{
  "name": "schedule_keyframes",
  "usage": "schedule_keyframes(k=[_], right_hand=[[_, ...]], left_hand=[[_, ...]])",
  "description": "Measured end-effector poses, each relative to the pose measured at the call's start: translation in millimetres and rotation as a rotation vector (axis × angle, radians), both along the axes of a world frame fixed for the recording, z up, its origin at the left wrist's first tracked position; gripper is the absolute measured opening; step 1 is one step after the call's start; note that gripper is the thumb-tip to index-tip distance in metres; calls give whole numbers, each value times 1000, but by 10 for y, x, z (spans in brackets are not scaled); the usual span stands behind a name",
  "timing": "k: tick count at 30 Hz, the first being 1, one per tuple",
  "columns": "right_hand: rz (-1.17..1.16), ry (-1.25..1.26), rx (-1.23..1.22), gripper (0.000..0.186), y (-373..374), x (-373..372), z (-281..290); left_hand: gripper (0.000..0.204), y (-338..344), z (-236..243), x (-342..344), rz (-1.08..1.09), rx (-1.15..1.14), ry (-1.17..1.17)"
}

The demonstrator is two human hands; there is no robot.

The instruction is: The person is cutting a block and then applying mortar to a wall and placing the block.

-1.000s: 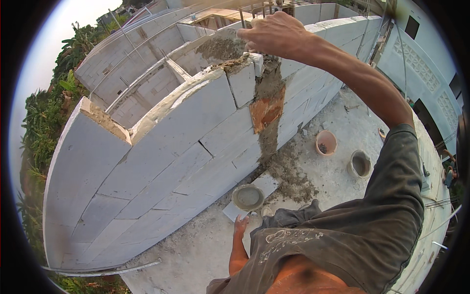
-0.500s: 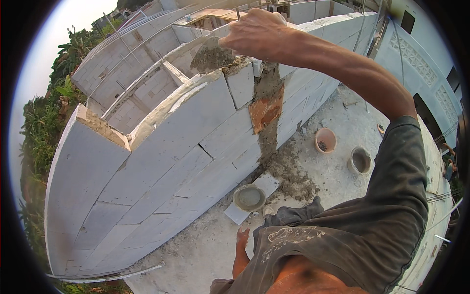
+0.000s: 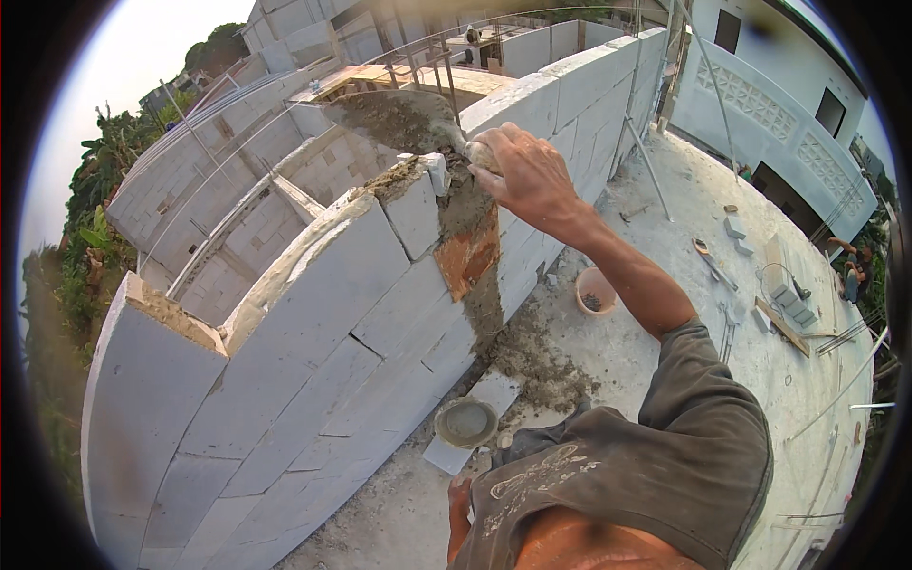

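R hand is closed on the handle of a trowel, its blade out by the top of the block wall. Trowel's prob. stiff, fairly light, blade-heavy if loaded; best held by handle, as blade looks gritty. L hand hangs low nr mortar bowl; can't tell its grip. Wall top's rough; conc. floor has spilt mortar; open-air site, white bldg to R.
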State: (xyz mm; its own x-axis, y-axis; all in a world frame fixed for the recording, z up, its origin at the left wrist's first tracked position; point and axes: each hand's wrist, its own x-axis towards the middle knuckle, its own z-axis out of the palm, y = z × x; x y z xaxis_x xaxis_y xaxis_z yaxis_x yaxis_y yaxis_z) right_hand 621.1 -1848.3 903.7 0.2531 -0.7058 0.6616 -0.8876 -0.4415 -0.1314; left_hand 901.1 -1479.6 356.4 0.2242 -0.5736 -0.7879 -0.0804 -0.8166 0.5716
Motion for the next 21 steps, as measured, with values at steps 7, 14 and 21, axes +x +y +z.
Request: schedule_keyframes(k=[7,14,21], right_hand=[[373,-868,1040,42,431,-84,-1498],[442,-1022,717,35,311,-132,-981],[389,-1314,662,48,27,-528,-703]], left_hand=[[70,-95,398,273,88,-1,-69],[65,198,88,224,192,21,-17],[73,430,112,-81,262,27,1]])
